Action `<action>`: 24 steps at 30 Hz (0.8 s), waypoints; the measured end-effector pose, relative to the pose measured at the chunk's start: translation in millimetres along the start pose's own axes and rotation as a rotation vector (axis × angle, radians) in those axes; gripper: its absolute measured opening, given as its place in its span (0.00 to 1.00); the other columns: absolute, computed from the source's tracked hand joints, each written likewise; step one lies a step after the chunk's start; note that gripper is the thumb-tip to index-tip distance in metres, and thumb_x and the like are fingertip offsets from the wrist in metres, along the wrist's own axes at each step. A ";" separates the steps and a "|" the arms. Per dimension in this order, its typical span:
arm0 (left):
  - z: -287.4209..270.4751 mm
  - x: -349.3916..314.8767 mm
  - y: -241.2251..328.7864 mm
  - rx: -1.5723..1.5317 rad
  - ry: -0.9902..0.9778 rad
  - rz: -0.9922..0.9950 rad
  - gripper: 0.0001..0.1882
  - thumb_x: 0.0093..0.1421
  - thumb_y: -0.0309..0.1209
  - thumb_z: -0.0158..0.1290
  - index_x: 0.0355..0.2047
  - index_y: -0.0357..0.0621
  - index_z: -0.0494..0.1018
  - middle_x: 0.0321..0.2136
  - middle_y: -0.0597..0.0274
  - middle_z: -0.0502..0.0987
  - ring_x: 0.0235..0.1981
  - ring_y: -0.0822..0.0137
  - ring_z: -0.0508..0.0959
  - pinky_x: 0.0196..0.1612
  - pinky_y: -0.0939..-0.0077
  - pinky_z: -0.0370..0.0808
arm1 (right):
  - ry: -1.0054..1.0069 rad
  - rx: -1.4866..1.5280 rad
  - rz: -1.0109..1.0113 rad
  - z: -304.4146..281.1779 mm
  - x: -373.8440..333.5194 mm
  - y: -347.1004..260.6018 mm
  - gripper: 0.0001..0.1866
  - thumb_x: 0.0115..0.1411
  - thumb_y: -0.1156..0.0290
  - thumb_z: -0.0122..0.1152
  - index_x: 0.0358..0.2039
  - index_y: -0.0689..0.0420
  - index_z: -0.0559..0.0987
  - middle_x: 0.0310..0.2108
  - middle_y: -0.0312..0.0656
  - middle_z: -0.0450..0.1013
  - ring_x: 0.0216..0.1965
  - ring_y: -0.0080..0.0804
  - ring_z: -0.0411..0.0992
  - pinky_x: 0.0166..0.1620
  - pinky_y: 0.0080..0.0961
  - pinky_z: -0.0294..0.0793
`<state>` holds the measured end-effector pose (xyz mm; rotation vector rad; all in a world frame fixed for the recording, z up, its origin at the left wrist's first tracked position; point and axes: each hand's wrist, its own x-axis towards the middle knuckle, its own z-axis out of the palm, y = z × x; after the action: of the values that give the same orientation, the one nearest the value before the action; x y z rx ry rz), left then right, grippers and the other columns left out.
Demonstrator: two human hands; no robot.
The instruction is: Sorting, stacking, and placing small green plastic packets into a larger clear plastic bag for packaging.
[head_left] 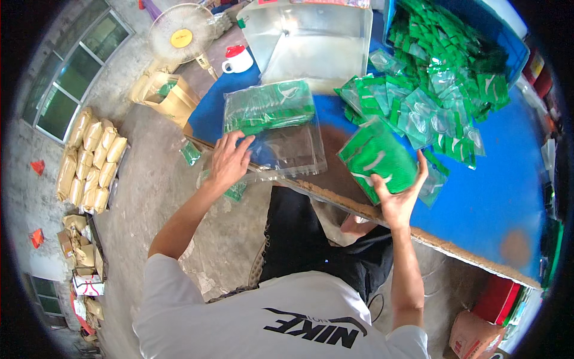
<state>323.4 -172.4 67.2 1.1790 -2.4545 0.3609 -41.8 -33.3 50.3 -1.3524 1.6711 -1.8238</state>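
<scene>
My left hand [229,160] rests on the near corner of a large clear plastic bag [281,134] that lies on the blue table [496,179]. Inside the bag's far half sits a row of green packets [269,107]. My right hand [399,194] grips a stack of green packets [376,157], held just above the table's front edge. A big heap of loose green packets [445,72] covers the table's far right.
A clear plastic box [317,39] and a white mug with a red lid [238,60] stand at the table's far side. A pedestal fan [181,33], an open cardboard box [164,96] and rows of tan wrapped parcels [92,158] stand on the concrete floor to the left.
</scene>
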 end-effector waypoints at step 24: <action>17.0 44.9 88.1 -0.649 0.177 -0.034 0.05 0.58 0.22 0.59 0.35 0.37 0.74 0.39 0.55 0.82 0.38 0.62 0.82 0.42 0.74 0.78 | -0.451 0.909 0.764 -38.7 69.3 -9.8 0.28 0.57 0.53 0.66 0.53 0.55 0.74 0.48 0.43 0.76 0.50 0.34 0.75 0.55 0.38 0.74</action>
<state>224.4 -155.9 67.0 0.8563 -2.1377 -0.3139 -103.7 -60.4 93.1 -0.5356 0.7522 -1.3584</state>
